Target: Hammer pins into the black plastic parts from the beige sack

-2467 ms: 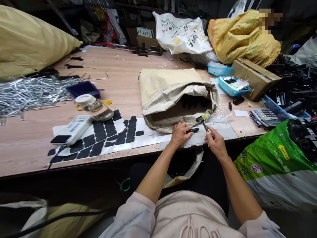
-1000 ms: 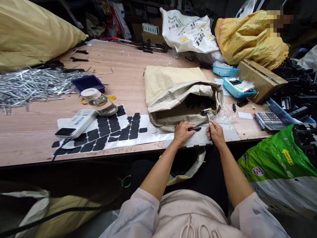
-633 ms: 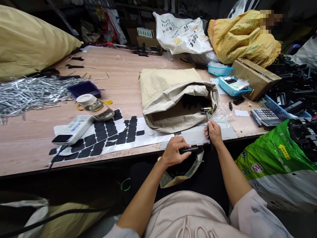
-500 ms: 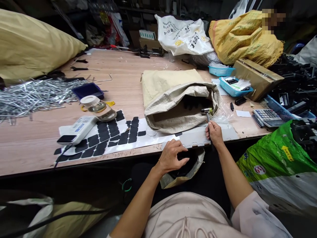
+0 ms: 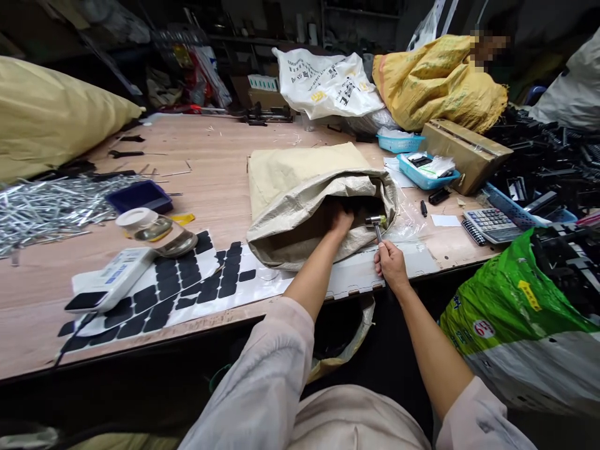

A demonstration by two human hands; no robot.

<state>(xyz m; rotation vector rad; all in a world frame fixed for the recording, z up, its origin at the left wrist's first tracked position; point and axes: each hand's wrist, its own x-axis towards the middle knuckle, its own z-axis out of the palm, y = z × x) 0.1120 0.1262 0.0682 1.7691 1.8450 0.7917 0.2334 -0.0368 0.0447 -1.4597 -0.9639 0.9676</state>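
Observation:
A beige woven sack (image 5: 300,172) lies on the table (image 5: 206,140) with its mouth open towards me. My left hand (image 5: 341,219) reaches into that mouth; its fingers are lost in the shadow among dark items, so their pose is hidden. To the right, my right hand (image 5: 391,265) is closed round the handle of a small hammer (image 5: 375,220). The hammer has a metal head with a yellowish end and stands upright in front of the sack's right edge.
Metal rods (image 5: 60,203), a dark blue tray (image 5: 139,197), a lidded jar (image 5: 157,231) and a white box (image 5: 115,278) are at left. Blue baskets (image 5: 429,178), a carton (image 5: 462,153), a calculator (image 5: 490,224) and a green sack (image 5: 501,294) stand at right.
My left hand has moved from the table's front edge forward into the sack's mouth. My right hand still holds the hammer. The view has shifted somewhat, with the table's things lower and further left.

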